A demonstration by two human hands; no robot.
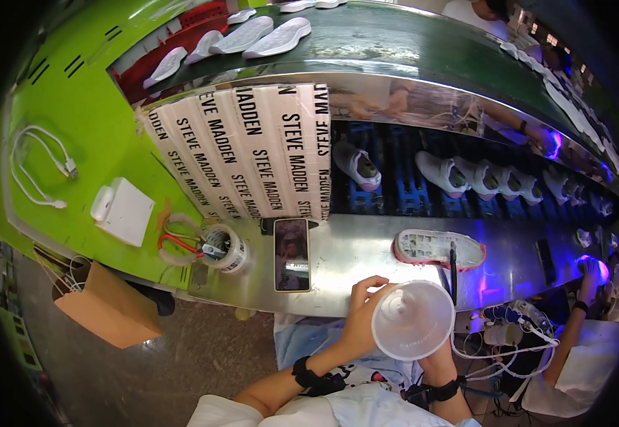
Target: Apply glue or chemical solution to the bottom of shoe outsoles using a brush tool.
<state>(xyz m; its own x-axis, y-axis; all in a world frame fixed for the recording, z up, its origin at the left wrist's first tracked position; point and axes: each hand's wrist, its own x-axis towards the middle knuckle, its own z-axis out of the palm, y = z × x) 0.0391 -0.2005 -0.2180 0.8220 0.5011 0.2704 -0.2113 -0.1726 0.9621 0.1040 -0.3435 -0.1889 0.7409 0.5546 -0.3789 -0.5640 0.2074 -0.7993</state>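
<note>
Just in front of my body I hold a translucent plastic cup, its round mouth tilted up toward me. My left hand is closed around the cup's left side, with the index finger and thumb near the rim. My right hand comes up under the cup's lower right side; the cup hides its fingers. Beyond the cup, on the metal table, lies a white shoe sole with a gridded inside and a red edge. A thin dark stick reaches from the sole toward the cup.
Left of my hands are a phone, a tub of tools, orange-handled scissors and a printed cardboard screen. Shoes stand on a lower conveyor; white soles lie above. At right, a co-worker's arm extends over the table.
</note>
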